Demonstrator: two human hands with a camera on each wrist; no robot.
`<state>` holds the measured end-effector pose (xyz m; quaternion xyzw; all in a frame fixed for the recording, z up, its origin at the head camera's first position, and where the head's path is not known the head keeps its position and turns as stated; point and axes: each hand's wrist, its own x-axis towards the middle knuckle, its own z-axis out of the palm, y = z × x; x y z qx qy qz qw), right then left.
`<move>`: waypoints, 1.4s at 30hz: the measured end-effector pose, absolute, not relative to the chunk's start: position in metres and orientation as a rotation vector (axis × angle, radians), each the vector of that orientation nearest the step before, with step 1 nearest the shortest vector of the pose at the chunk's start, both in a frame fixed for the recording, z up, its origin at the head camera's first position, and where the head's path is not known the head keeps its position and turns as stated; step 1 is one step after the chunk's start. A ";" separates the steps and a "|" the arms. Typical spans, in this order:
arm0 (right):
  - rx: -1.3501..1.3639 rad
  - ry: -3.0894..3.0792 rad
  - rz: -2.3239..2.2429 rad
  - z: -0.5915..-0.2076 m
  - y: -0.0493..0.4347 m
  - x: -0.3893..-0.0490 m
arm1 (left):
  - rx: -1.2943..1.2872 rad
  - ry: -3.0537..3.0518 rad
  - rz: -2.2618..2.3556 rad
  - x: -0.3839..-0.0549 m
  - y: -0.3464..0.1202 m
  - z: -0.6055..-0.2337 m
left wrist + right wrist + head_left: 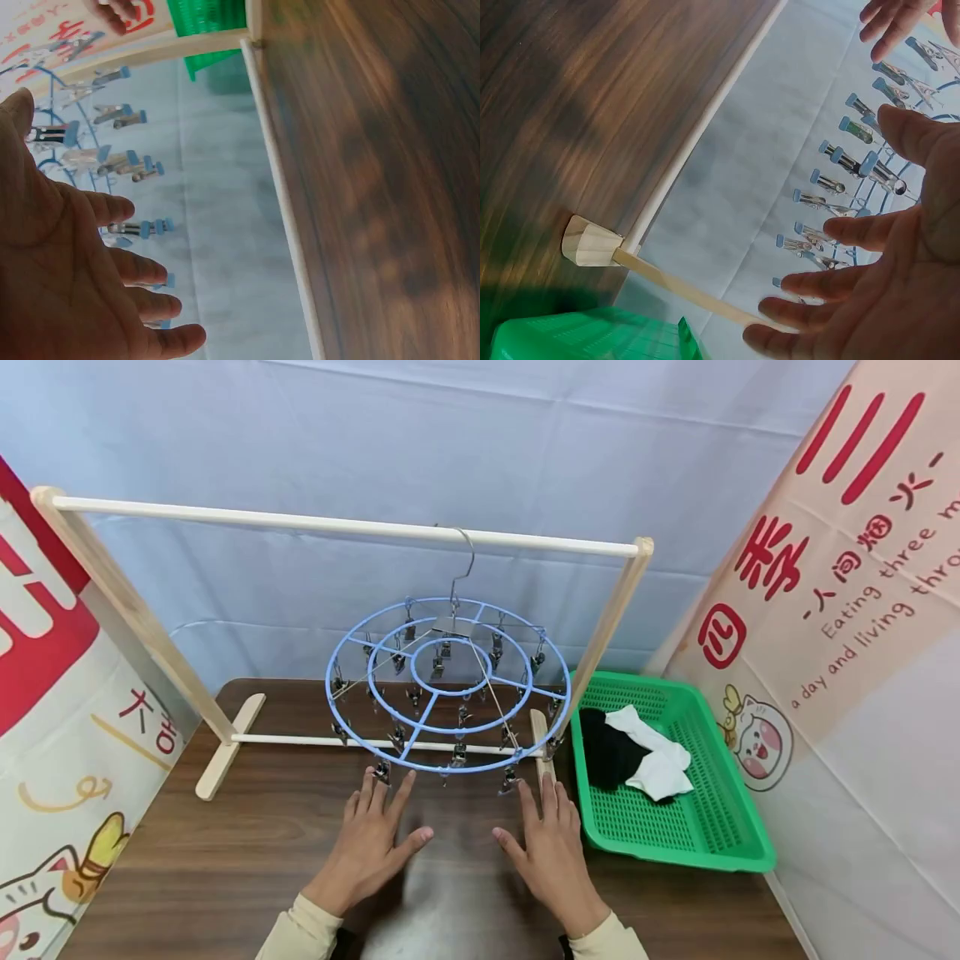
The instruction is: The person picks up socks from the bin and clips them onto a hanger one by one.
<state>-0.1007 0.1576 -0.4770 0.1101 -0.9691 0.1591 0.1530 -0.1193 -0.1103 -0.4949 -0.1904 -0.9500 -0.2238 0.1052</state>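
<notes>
In the head view, a round blue clip hanger (450, 695) hangs at centre by its metal hook (470, 556) from a white bar (345, 527); the left hand (372, 847) and right hand (553, 858), fingers spread and holding nothing, are at lower centre. In the left wrist view, metal clips (112, 112) dangle at upper left, likely springy, on a hanger that looks light, fairly stiff and apt to swing, best steadied by its outer rim. In the right wrist view, clips crowd the right side beyond outstretched fingers, though I cannot tell whether either hand touches one.
</notes>
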 end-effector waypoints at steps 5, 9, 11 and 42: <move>0.351 -2.748 0.461 -0.472 0.163 -0.099 | -0.592 -2.750 -0.813 -0.119 -0.106 -0.490; 0.386 -2.724 0.496 -0.467 0.167 -0.096 | -0.554 -2.732 -1.017 -0.117 -0.104 -0.483; 0.407 -2.697 0.515 -0.465 0.169 -0.095 | -0.507 -2.735 -1.148 -0.115 -0.102 -0.478; 0.238 -2.662 0.979 -0.433 0.203 -0.093 | -0.674 -2.065 -1.992 -0.141 -0.062 -0.438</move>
